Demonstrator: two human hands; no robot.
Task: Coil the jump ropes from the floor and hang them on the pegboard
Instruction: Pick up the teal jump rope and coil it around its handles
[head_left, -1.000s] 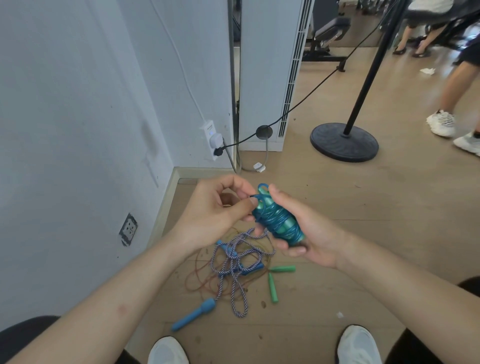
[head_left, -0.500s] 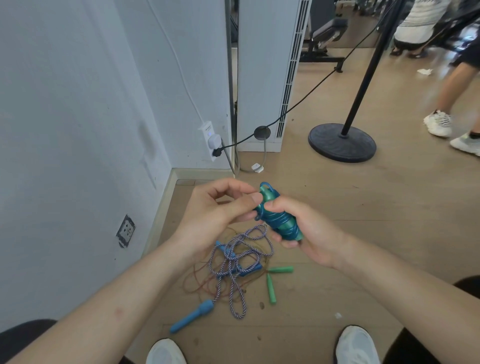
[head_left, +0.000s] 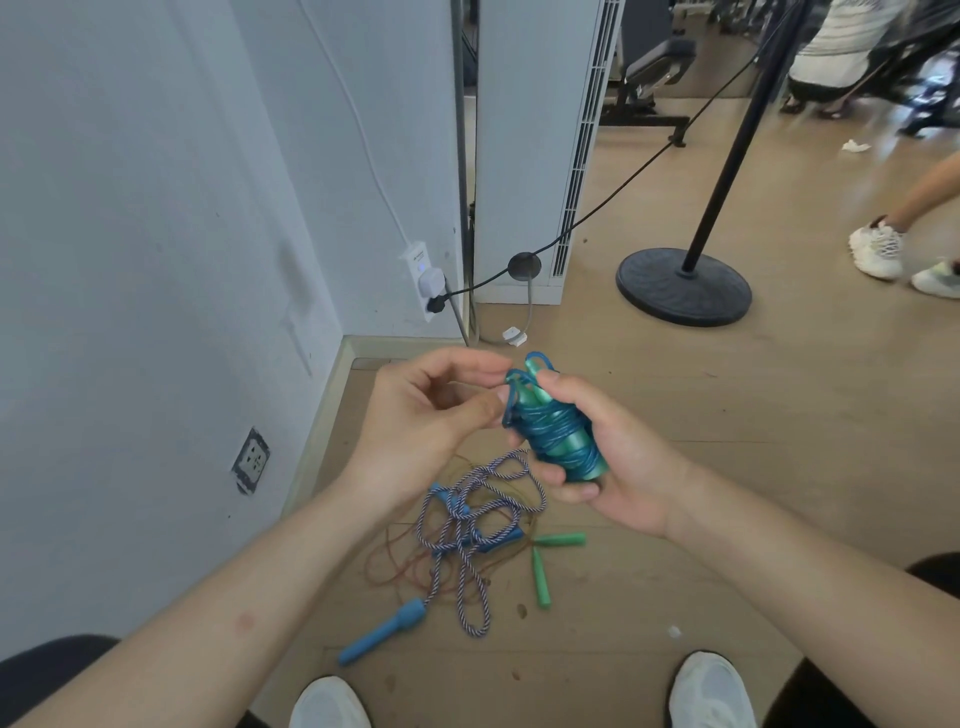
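A teal jump rope (head_left: 557, 431) is wound tightly round its two pale green handles into a bundle. My right hand (head_left: 618, 457) grips that bundle from the right, thumb on top. My left hand (head_left: 431, 421) pinches a loose teal loop at the bundle's upper left end. Below on the floor lies a blue-and-white braided rope (head_left: 467, 525) with blue handles (head_left: 384, 631), tangled with a thin brown rope (head_left: 410, 556) that has green handles (head_left: 540, 574). No pegboard is in view.
A white wall with sockets (head_left: 251, 460) runs along the left. A white tower unit (head_left: 540, 156) stands in the corner, a black cable plugged in beside it. A black stand base (head_left: 683, 286) sits to the right. Other people's feet (head_left: 878, 249) are at far right. My white shoes (head_left: 709, 691) are at the bottom.
The bundle has tilted more upright in my right hand. My left thumb and fingers have pulled a teal loop out at its top end.
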